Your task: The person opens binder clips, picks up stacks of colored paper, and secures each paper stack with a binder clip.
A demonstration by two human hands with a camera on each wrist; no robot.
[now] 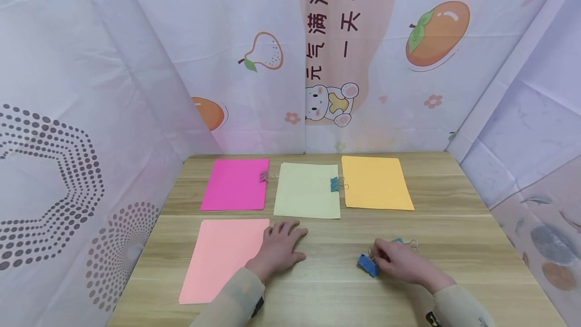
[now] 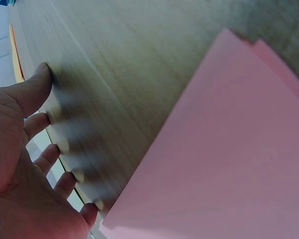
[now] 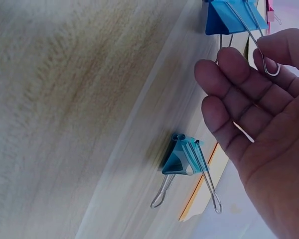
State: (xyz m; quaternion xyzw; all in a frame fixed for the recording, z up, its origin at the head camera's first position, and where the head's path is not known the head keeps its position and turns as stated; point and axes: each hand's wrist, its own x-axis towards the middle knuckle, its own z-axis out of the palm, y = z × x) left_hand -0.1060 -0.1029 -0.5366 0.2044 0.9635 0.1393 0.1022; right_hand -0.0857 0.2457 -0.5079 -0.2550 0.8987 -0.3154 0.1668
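Note:
My right hand [image 1: 401, 262] pinches a blue binder clip [image 1: 367, 265] by its wire handle, thumb against fingers, just over the table. In the right wrist view the held clip's blue body [image 3: 234, 17] is cut by the top edge. A second blue binder clip [image 3: 182, 158] stands on the table beside that hand, its wire handles sticking out. My left hand [image 1: 281, 246], fingers spread and holding nothing, is at the right edge of a salmon-pink paper stack [image 1: 222, 261]. The stack's sheets are slightly offset at one corner in the left wrist view.
Along the back lie a magenta stack [image 1: 233, 185] with a purplish binder clip [image 1: 263, 176], a pale green stack [image 1: 306, 191] with a teal binder clip [image 1: 334, 184], both clips on right edges, and an orange-yellow stack [image 1: 376, 183]. Printed curtains [image 1: 254, 4] surround the wooden table [image 1: 458, 226].

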